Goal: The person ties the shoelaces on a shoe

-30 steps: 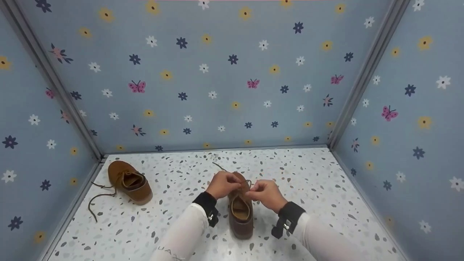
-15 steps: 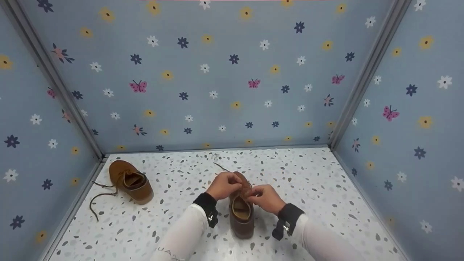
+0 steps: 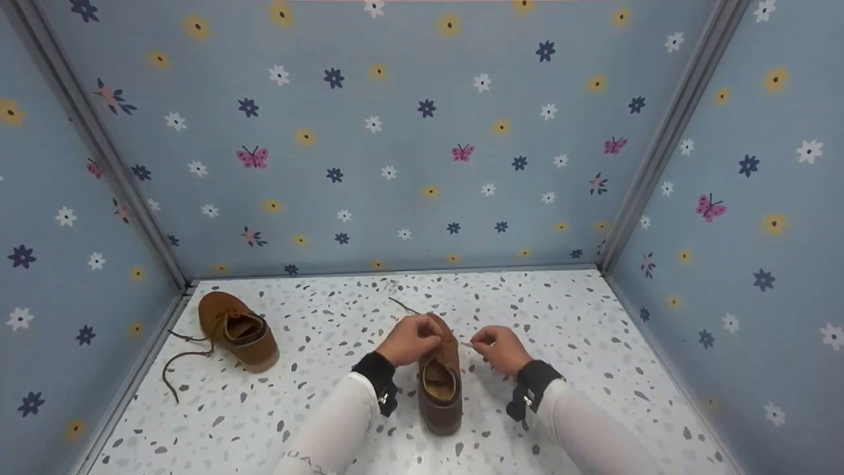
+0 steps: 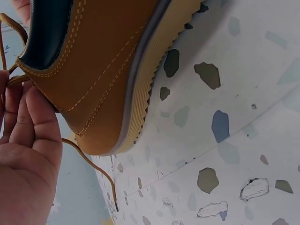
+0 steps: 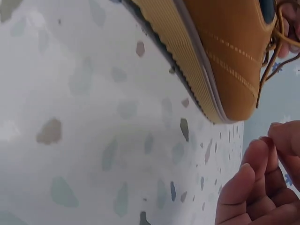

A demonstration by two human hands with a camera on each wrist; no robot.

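Note:
A brown lace-up shoe (image 3: pixel 440 410) stands on the speckled floor with its heel toward me. At its front, my left hand (image 3: pixel 410 339) pinches the shoelace (image 4: pixel 18 79) between thumb and fingers, just over the tongue. A lace end (image 4: pixel 101 172) trails past the toe in the left wrist view. To the right of the shoe, my right hand (image 3: pixel 502 349) is apart from it, fingers loosely curled and tips close together. No lace shows between those fingertips in the right wrist view, where another lace end (image 5: pixel 258 99) hangs by the toe.
The matching brown shoe (image 3: pixel 254 353) sits at the left, its loose lace (image 3: pixel 170 369) lying on the white speckled floor (image 3: pixel 560 409). Blue flowered panels (image 3: pixel 395 152) close in the back and both sides.
My right hand was at the laces and has drawn away to the right, off the shoe. The left hand has stayed at the shoe's front. Both shoes have kept their places.

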